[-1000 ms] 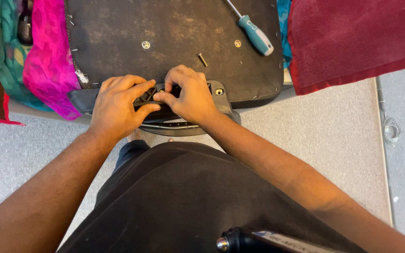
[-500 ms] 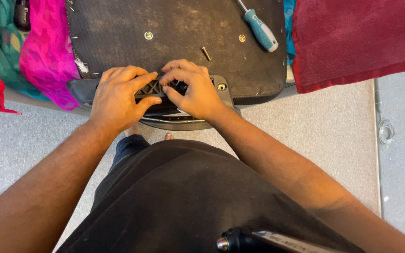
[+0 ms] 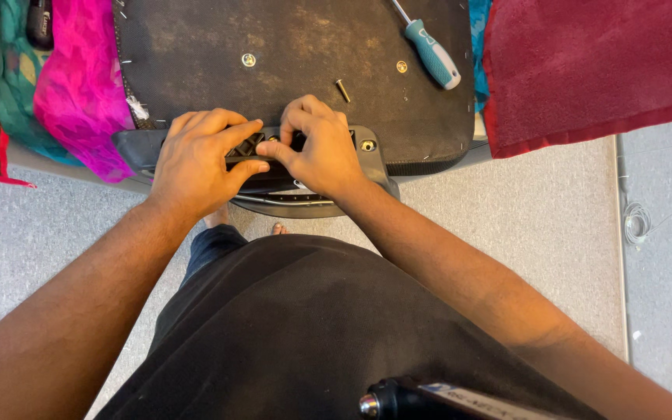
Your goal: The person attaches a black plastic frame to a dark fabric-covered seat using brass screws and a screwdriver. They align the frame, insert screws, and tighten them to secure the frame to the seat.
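A dark, scuffed seat base (image 3: 297, 54) lies upside down on a raised surface before me. At its near edge sits a black bracket (image 3: 367, 152) with a screw hole. My left hand (image 3: 196, 159) rests on the bracket's left part, fingers curled over it. My right hand (image 3: 316, 148) pinches something small at the bracket's middle; what it is stays hidden under the fingers. A loose bolt (image 3: 342, 90) lies just beyond my right hand. A teal-handled screwdriver (image 3: 433, 53) lies further back on the base.
Pink cloth (image 3: 79, 85) and green cloth (image 3: 9, 78) are bunched at the left, a dark red towel (image 3: 593, 62) at the right. Grey carpet (image 3: 507, 225) lies below. My black-clad legs fill the lower view. A coiled wire (image 3: 638, 224) lies on the floor, right.
The view has shifted slightly; both hands stay on the bracket, with the right fingers working a little at its middle.
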